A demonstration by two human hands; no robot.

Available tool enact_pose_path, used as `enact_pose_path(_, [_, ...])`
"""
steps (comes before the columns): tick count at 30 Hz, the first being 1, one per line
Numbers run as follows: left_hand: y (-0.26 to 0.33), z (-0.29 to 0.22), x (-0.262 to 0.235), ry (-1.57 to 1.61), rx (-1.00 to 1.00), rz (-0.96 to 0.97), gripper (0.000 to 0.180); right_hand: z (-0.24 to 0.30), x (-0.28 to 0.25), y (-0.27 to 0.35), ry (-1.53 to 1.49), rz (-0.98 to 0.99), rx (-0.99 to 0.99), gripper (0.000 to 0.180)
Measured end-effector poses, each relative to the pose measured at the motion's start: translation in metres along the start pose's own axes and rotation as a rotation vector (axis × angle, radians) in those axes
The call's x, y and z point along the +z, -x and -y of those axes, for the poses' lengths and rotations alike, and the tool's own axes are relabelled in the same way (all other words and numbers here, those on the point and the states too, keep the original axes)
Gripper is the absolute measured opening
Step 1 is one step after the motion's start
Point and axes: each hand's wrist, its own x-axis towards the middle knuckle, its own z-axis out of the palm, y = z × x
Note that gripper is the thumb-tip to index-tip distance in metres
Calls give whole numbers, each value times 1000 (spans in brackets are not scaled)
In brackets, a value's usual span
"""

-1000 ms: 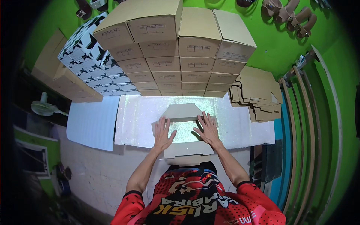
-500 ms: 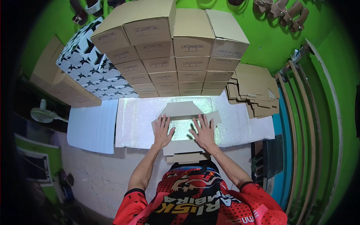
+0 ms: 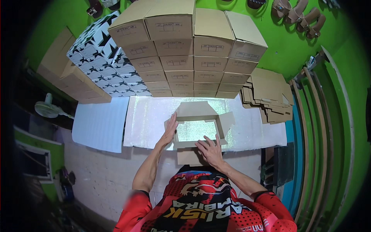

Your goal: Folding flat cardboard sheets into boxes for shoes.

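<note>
A cardboard box (image 3: 198, 117) sits at the tabletop's (image 3: 255, 135) near middle, the left hand (image 3: 170, 132) straight-fingered along its left wall, the right hand (image 3: 211, 152) loosely spread near-right, neither clearly gripping. Brown cartons (image 3: 178, 63) block the far side, between starred boxes (image 3: 102, 67) left and flat cardboard (image 3: 272, 89) right.

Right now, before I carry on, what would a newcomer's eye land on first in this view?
Probably the tall wall of brown boxes at the back centre, with black-and-white star-patterned boxes stacked to its left. Next, the open cardboard box with splayed flaps on the glittery table, the left hand at its left side, the right hand at its near side. Sandals hang upper right on the bright green wall.
</note>
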Motion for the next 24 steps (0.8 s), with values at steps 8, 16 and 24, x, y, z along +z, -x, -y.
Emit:
enact_pose_path(8, [-7, 7, 2, 275, 18, -43, 77, -24, 11, -70, 9, -129, 149, 40])
enact_pose_path(16, [7, -1, 50, -722, 72, -272, 72, -12, 39, -60, 33, -68, 235, 71])
enact_pose_path(24, [6, 7, 49, -549, 112, -342, 89, -33, 29, -25, 19, -18, 68, 75])
